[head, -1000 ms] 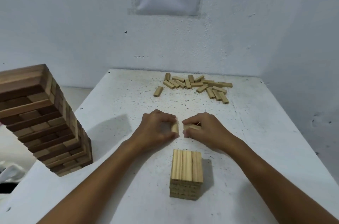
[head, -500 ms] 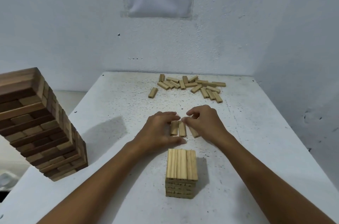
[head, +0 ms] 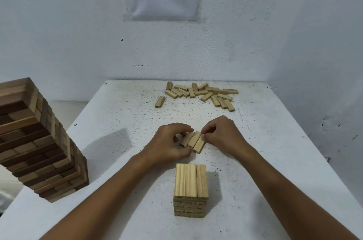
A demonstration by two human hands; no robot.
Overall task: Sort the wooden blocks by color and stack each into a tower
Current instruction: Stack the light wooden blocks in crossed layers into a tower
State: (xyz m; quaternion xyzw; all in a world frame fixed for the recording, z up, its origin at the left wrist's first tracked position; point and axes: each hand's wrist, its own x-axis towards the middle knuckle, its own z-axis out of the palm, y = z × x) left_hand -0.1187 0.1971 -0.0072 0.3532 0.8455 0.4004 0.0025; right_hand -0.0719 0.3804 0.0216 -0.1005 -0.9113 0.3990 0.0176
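Three pale blocks now lie gathered side by side between my hands, where half a second ago they sat looser and one was askew. At far left stands the tall brown tower. My left hand and right hand both pinch the trio on the white table, behind the short pale tower. Loose pale blocks lie far back.

left hand: fingers curled, pinching blocks | right hand: fingertips pinching same blocks | both forearms extended forward, converging
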